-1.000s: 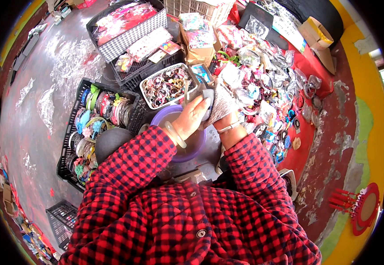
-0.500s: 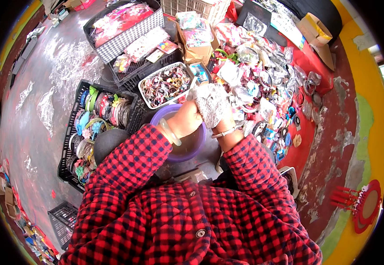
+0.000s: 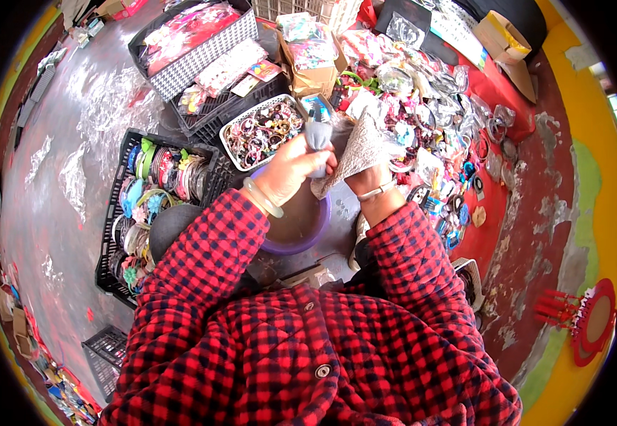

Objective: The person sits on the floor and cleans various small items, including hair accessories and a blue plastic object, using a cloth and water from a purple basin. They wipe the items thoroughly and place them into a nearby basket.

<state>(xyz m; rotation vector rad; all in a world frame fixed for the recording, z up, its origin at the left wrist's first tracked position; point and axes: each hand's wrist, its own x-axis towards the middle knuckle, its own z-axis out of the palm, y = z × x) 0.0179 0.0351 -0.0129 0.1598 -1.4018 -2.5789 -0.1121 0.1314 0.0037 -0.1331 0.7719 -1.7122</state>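
Note:
My left hand (image 3: 290,172) is closed round a small smooth grey item (image 3: 317,136), whose kind I cannot make out; it sticks up past the fingers. Beside it, my right hand (image 3: 367,182) grips a textured light-grey cloth (image 3: 358,150), which hangs in a folded point and covers most of the fingers. The two hands are slightly apart. Below them stands a round basin with a purple rim (image 3: 325,226), holding murky liquid and partly hidden by my left hand and the cloth.
A white basket (image 3: 227,145) of small hair accessories stands beyond the basin. On the left, a black crate (image 3: 109,234) holds headbands. A large heap of packaged accessories (image 3: 422,135) spreads to the right. Farther back are a cardboard box (image 3: 315,79) and a patterned crate (image 3: 202,67).
My hands have moved apart. The cloth, bunched between both hands before, now hangs from my right hand, and the grey item shows in my left.

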